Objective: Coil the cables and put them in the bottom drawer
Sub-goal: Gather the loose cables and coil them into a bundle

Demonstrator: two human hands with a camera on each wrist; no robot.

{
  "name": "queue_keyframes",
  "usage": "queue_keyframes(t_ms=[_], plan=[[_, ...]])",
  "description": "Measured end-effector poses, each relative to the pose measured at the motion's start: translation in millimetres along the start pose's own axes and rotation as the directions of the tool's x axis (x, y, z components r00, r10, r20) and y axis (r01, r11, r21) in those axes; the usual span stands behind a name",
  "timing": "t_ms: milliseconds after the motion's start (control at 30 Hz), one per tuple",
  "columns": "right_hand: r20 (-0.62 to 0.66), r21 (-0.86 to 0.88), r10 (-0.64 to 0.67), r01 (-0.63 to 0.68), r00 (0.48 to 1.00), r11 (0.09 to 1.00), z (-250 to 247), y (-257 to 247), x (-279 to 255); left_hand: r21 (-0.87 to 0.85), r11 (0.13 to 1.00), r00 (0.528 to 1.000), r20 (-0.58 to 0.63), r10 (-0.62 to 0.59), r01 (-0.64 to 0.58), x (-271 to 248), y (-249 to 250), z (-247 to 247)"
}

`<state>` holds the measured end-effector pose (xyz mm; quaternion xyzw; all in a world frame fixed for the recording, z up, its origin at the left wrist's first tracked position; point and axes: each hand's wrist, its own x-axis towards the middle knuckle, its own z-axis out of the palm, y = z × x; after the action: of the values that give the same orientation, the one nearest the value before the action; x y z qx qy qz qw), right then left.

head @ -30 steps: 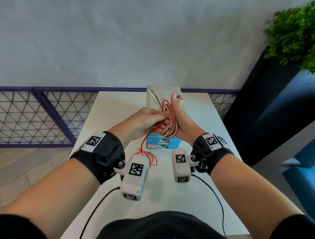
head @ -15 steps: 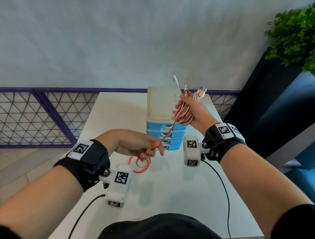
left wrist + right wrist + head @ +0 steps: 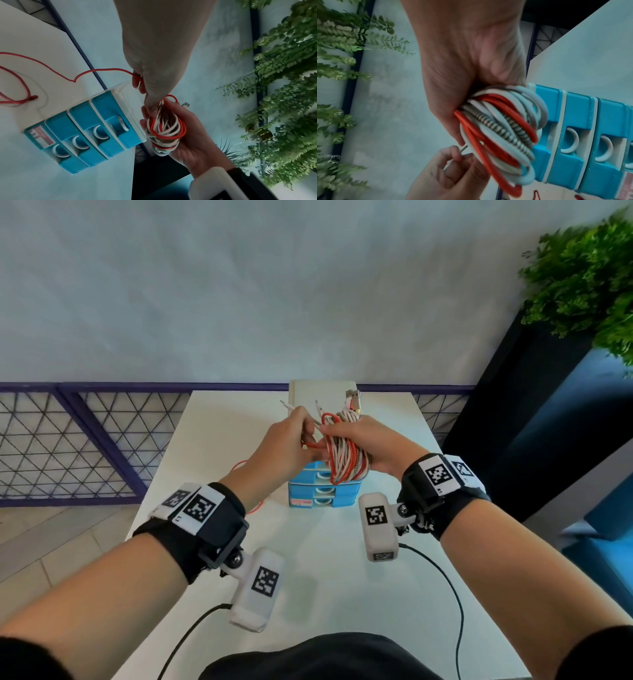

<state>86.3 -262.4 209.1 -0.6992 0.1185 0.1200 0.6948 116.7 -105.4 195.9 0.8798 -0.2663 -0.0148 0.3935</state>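
My right hand (image 3: 356, 436) grips a coil of cables (image 3: 344, 458), red, white and spiral-wrapped strands looped together, above the drawer unit; the same coil (image 3: 501, 134) fills the right wrist view and shows again (image 3: 165, 128) in the left wrist view. My left hand (image 3: 291, 436) is against the coil's left side and pinches the red cable (image 3: 102, 70). That cable's loose tail (image 3: 241, 465) trails down to the table. A small blue drawer unit (image 3: 323, 491) with a white top stands behind the hands. Its drawers (image 3: 82, 135) look closed.
The white table (image 3: 325, 570) is narrow, with a purple mesh railing (image 3: 78, 440) behind and left of it. A dark planter with a green plant (image 3: 589, 278) stands at the right. Black wrist-camera leads (image 3: 445, 583) hang over the near table edge.
My left hand rose from low over the table back up to the coil, bringing the red cable with it. My right hand with the coil came down and left, toward me.
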Motion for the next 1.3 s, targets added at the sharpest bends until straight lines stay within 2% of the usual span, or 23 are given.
queue_keyframes(t_ms=[67,133,267,367,433,500,600,667,800,933,1000,1133,1233,1300], plan=[[0.042,-0.045,0.028,-0.026,0.999,0.999,3.8,2.1,-2.0,0.023,0.999,0.999,-0.028,0.034,-0.034,-0.1,1.6,-0.5],[0.073,-0.07,0.036,-0.03,0.997,0.997,7.8,5.2,-3.3,0.116,0.991,0.998,-0.012,0.062,-0.06,0.1,5.4,-1.9],[0.02,-0.117,0.004,-0.001,1.0,0.993,8.7,7.7,-1.6,0.292,0.956,1.0,-0.012,-0.002,0.005,-0.5,8.8,-4.5],[0.007,-0.159,-0.039,0.04,0.999,0.986,5.2,6.3,-0.9,0.194,0.979,0.993,0.086,-0.075,0.057,1.4,5.1,-10.4],[-0.062,-0.19,-0.069,0.056,0.996,0.98,-3.3,7.1,0.3,0.128,0.988,0.977,0.181,-0.113,0.091,3.1,-3.5,-18.9],[-0.148,-0.188,-0.092,0.063,0.985,0.98,-15.7,9.4,1.8,-0.071,0.976,0.938,0.301,-0.175,0.205,2.2,-17.4,-30.4],[-0.248,-0.148,-0.132,0.097,0.96,0.984,-27.3,14.2,4.5,-0.403,0.815,0.87,0.437,-0.23,0.417,-4.1,-28.0,-42.5],[-0.269,-0.139,-0.156,0.123,0.95,0.983,-23.1,16.1,6.1,-0.492,0.725,0.851,0.459,-0.254,0.482,-5.9,-22.9,-40.5],[-0.236,-0.057,-0.192,0.184,0.952,0.981,-3.4,15.1,8.7,-0.582,0.643,0.852,0.464,-0.241,0.498,-5.4,3.8,-23.5],[-0.153,0.212,-0.172,0.202,0.973,0.956,9.3,9.1,4.4,-0.63,0.589,0.857,0.443,-0.263,0.507,-0.8,21.1,-10.3],[-0.128,0.275,-0.158,0.189,0.979,0.943,9.6,8.3,4.2,-0.635,0.572,0.851,0.445,-0.279,0.519,1.2,25.1,-7.0],[-0.044,0.198,-0.184,0.189,0.982,0.962,10.1,7.4,2.6,-0.586,0.632,0.854,0.443,-0.274,0.507,-0.4,31.8,-2.5],[-0.14,0.106,-0.174,0.19,0.975,0.976,11.6,4.2,0.1,-0.542,0.682,0.857,0.44,-0.269,0.492,-3.5,34.2,-3.0],[-0.227,0.082,-0.166,0.189,0.96,0.979,9.5,2.1,1.3,-0.526,0.678,0.831,0.503,-0.238,0.513,-6.1,32.8,-4.6]])
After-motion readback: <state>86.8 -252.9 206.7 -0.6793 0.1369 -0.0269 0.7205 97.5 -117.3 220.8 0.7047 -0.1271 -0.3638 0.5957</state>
